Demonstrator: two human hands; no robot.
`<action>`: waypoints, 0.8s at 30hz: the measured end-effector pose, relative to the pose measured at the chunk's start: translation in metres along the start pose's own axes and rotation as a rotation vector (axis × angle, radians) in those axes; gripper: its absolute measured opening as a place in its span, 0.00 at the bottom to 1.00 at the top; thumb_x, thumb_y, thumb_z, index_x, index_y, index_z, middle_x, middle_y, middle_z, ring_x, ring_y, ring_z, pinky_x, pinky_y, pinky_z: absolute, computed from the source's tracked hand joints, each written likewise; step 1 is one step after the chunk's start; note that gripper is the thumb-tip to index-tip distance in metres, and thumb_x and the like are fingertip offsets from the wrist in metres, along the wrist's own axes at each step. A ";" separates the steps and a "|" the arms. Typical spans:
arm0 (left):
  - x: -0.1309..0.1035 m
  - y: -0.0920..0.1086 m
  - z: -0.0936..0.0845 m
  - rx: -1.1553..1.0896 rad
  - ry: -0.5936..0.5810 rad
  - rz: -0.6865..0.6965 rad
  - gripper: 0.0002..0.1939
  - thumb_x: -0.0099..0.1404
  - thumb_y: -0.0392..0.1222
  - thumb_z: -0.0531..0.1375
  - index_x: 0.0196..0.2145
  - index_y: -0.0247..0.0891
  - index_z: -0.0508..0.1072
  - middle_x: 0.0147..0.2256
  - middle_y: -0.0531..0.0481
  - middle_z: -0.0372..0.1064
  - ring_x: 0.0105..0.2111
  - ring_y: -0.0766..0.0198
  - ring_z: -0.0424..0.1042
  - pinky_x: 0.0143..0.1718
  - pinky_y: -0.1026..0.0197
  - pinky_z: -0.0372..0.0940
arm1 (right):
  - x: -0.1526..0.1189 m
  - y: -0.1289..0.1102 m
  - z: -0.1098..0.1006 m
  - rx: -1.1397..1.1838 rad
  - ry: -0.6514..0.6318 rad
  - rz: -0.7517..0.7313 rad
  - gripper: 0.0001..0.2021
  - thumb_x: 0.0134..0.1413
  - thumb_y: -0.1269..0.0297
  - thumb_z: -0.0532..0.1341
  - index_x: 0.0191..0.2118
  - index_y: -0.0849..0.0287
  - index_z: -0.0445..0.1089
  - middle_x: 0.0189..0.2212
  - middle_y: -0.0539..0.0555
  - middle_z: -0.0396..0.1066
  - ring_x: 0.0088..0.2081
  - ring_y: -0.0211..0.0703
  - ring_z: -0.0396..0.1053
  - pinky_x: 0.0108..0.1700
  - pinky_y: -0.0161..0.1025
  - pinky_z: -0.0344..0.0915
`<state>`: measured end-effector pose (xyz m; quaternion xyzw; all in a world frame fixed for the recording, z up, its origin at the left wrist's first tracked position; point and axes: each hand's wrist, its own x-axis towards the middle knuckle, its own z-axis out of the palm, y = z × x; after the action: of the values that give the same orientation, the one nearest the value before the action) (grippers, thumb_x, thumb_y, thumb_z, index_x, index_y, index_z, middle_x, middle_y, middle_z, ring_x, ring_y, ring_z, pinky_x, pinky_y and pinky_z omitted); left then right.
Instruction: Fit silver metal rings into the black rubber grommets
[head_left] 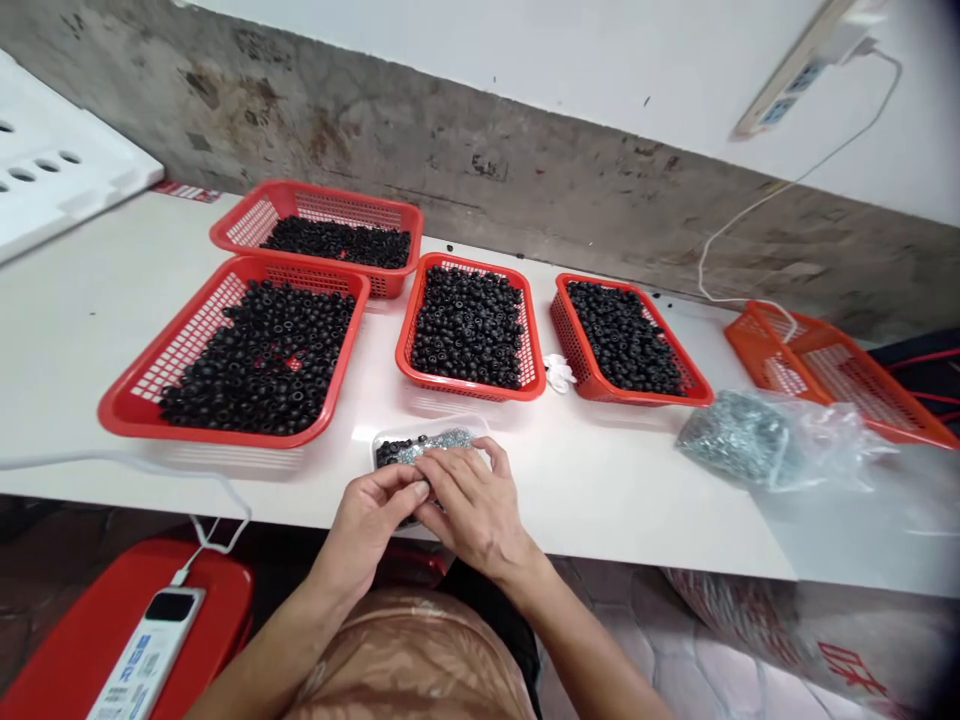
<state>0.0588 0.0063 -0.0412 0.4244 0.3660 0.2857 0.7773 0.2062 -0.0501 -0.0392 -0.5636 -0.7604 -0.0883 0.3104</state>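
Both hands meet over a small clear plastic tray [480,425] near the table's front edge. Black ring-shaped parts [394,450] lie in its left side, and small shiny metal pieces [454,438] in the rest. My left hand [369,520] pinches a small black part [425,480] between thumb and fingers; most of it is hidden. My right hand [472,505] lies over the tray with its fingers bent, the thumb and index tips against the same part. Whether the right fingers hold a metal piece cannot be seen.
Red baskets of black parts stand behind: left [217,440], back left [225,235], middle [469,388] and right [637,398]. Rightward lie a bag of metal pieces [739,440] and orange baskets [810,350]. A power bank [154,645] rests on a red stool [67,620], with a cable [217,475] across the table's edge.
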 end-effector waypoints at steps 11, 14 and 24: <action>-0.003 0.001 -0.005 0.037 -0.028 0.013 0.12 0.58 0.47 0.68 0.34 0.35 0.82 0.30 0.50 0.75 0.31 0.64 0.68 0.38 0.64 0.63 | -0.002 0.008 -0.002 -0.008 0.016 -0.087 0.15 0.64 0.64 0.60 0.54 0.64 0.67 0.43 0.61 0.77 0.42 0.48 0.74 0.52 0.50 0.60; -0.004 0.000 -0.002 0.034 -0.028 0.023 0.12 0.58 0.47 0.68 0.34 0.34 0.82 0.28 0.50 0.74 0.30 0.64 0.68 0.38 0.63 0.63 | -0.004 0.010 -0.001 -0.013 -0.003 -0.125 0.17 0.64 0.65 0.60 0.55 0.66 0.67 0.43 0.63 0.76 0.42 0.50 0.74 0.51 0.50 0.64; -0.006 -0.007 -0.006 0.015 -0.090 0.039 0.15 0.62 0.50 0.65 0.37 0.35 0.81 0.34 0.47 0.76 0.36 0.60 0.72 0.43 0.60 0.65 | 0.000 0.019 -0.004 -0.025 -0.017 -0.326 0.19 0.64 0.68 0.59 0.58 0.67 0.66 0.43 0.64 0.77 0.44 0.51 0.75 0.51 0.52 0.71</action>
<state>0.0520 0.0014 -0.0476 0.4499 0.3244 0.2787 0.7840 0.2245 -0.0455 -0.0406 -0.4375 -0.8431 -0.1421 0.2784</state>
